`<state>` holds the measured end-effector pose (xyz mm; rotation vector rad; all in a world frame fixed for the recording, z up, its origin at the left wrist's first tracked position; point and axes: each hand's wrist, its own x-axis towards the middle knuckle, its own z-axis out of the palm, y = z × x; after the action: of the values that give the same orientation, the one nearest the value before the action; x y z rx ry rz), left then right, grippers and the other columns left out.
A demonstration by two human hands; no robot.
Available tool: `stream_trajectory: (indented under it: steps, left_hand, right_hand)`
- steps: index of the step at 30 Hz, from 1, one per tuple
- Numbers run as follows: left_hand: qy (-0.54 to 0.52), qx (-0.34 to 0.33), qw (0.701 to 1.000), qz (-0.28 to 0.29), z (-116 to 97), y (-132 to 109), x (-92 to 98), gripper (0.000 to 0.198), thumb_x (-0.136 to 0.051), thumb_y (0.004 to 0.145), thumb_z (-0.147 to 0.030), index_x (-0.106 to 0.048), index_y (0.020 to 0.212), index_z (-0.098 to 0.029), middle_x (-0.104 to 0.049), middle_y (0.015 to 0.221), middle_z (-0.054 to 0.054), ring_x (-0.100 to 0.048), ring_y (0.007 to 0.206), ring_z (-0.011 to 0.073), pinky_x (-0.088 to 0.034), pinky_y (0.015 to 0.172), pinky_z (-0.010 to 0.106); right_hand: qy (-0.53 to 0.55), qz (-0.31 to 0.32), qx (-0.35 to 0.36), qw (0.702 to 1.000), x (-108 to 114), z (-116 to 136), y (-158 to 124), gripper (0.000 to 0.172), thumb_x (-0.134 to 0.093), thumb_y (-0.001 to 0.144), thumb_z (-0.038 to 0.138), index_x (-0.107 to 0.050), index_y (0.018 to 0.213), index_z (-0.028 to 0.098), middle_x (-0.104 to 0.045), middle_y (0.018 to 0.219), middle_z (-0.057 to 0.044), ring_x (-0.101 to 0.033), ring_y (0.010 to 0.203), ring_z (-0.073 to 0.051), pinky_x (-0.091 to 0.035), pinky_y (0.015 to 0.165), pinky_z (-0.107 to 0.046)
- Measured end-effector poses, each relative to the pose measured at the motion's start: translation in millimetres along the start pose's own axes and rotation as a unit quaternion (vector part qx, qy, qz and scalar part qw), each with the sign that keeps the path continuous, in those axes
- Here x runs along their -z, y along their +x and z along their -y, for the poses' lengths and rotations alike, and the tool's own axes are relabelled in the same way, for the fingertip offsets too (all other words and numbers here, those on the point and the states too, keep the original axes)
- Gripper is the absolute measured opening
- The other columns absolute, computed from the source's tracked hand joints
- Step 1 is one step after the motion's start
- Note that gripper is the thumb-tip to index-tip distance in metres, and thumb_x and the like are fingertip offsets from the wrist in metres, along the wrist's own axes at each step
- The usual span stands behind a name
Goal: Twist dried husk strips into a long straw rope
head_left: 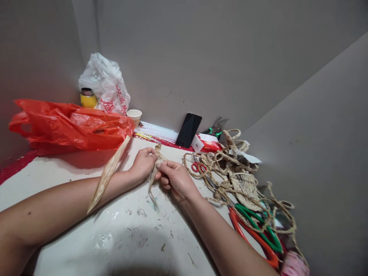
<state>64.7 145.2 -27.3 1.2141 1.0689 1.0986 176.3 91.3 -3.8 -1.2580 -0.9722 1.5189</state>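
Observation:
Near the middle of the white table, my left hand (143, 164) and my right hand (176, 178) meet over a pale dried plant-fibre strip (152, 184). The fingers of both are pinched on it, and its loose end hangs down to the tabletop. A small knotted or braided tip stands up just above the left fingertips. The exact grip between the fingers is partly hidden. Another broad, dry husk-like strip (110, 174) lies across my left forearm, its upper end against the red plastic bag (71, 124).
Braided ropes (241, 184) lie tangled on the right with red-handled scissors (199, 167) and large shears with green (258, 226) and orange handles (253, 241). Along the back are a phone (189, 129), paper cup (134, 117), yellow jar (88, 99) and white bag (105, 82).

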Motion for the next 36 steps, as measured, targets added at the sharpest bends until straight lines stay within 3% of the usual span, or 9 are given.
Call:
stream_trajectory:
  steps: [4, 11, 19, 36]
  left_hand:
    - [0.0, -0.003, 1.0, 0.003, -4.6, -2.4, -0.2, 0.009, -0.052, 0.071, -0.018, -0.048, 0.063, -0.017, -0.047, 0.053, -0.005, -0.044, 0.051, 0.008, -0.034, 0.052, 0.019]
    - [0.024, -0.003, 1.0, 0.003, -6.2, -6.9, -2.6, 0.011, -0.052, 0.076, -0.023, -0.048, 0.068, -0.017, -0.046, 0.049, -0.006, -0.043, 0.042, 0.007, -0.031, 0.044, 0.017]
    - [-0.023, 0.027, 0.999, 0.04, -8.6, -10.3, -5.9, 0.01, -0.05, 0.081, -0.023, -0.043, 0.074, -0.02, -0.044, 0.04, -0.009, -0.041, 0.027, 0.0082, -0.026, 0.032, 0.015]
    - [-0.01, -0.019, 0.999, 0.032, -2.9, -6.3, -5.7, 0.01, -0.052, 0.078, -0.025, -0.047, 0.073, -0.018, -0.048, 0.049, -0.006, -0.044, 0.038, 0.0074, -0.032, 0.039, 0.016]
  right_hand:
    - [0.035, -0.002, -0.025, 0.999, -0.3, 1.0, -0.4, 0.026, -0.069, 0.063, 0.033, -0.049, 0.06, 0.017, -0.057, 0.047, 0.004, -0.027, 0.03, -0.002, -0.015, 0.03, -0.015]
    - [-0.062, -0.016, 0.019, 0.998, -7.5, 0.2, -3.8, 0.021, -0.064, 0.062, 0.031, -0.052, 0.056, 0.016, -0.061, 0.048, 0.001, -0.032, 0.03, -0.003, -0.02, 0.029, -0.016]
    - [-0.08, -0.04, 0.043, 0.995, -3.9, -2.0, -0.8, 0.018, -0.064, 0.062, 0.03, -0.054, 0.059, 0.016, -0.061, 0.049, 0.001, -0.035, 0.031, -0.004, -0.024, 0.03, -0.015]
    - [-0.112, -0.067, 0.093, 0.987, -8.0, -5.1, -0.2, 0.012, -0.057, 0.063, 0.025, -0.049, 0.058, 0.018, -0.051, 0.044, 0.005, -0.032, 0.033, -0.004, -0.022, 0.034, -0.017]
